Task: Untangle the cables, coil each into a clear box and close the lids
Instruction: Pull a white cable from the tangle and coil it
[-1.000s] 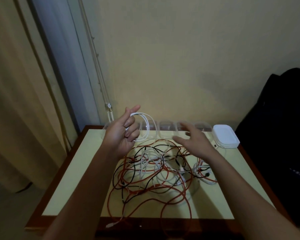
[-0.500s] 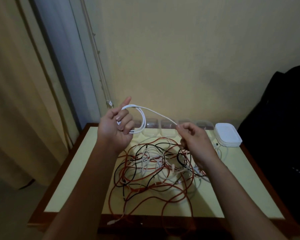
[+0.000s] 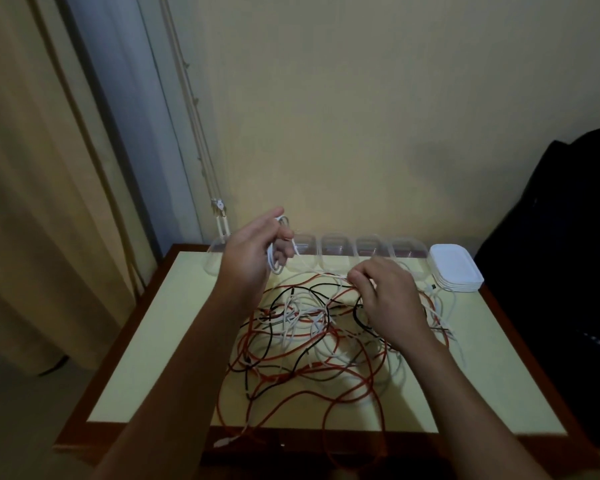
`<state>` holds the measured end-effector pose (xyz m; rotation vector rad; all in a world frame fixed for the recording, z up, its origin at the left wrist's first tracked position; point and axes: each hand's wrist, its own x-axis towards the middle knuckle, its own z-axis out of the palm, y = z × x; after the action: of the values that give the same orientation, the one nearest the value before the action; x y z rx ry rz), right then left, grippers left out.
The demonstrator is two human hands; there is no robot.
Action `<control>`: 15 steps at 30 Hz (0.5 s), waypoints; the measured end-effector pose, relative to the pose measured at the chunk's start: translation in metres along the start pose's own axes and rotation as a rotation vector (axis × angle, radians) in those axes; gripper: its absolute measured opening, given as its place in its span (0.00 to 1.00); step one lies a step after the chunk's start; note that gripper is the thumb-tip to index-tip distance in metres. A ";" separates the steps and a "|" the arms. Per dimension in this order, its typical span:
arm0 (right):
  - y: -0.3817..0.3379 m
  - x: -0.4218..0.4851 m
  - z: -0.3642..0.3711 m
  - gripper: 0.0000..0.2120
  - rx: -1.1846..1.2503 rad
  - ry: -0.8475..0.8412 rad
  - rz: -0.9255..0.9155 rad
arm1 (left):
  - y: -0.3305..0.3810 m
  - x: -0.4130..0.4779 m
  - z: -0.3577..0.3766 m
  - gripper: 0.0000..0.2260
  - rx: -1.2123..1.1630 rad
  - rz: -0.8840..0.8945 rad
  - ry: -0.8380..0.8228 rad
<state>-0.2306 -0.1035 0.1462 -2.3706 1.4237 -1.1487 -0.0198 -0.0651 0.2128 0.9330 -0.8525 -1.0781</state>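
Over table (image 3: 160, 341), left hand (image 3: 246, 258) grips white cable (image 3: 271, 262); right hand (image 3: 385, 292) pinches it.

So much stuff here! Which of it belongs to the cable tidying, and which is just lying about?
Job: white cable, held by left hand and right hand; cable tangle; clear boxes; white lids; table.
Lying about: curtain; blind cord; dark bundle at right.
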 end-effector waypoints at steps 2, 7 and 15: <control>-0.008 0.000 0.000 0.14 0.033 -0.012 -0.086 | -0.005 -0.002 0.003 0.18 0.156 0.025 -0.044; -0.028 0.007 -0.008 0.13 0.153 0.056 -0.082 | -0.021 -0.014 0.027 0.18 0.455 0.042 -0.165; -0.035 0.008 -0.017 0.12 0.361 0.099 0.138 | -0.030 -0.013 0.039 0.13 0.224 -0.259 -0.219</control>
<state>-0.2162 -0.0868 0.1790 -1.9653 1.2582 -1.3687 -0.0689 -0.0658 0.1978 1.1489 -1.0695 -1.3454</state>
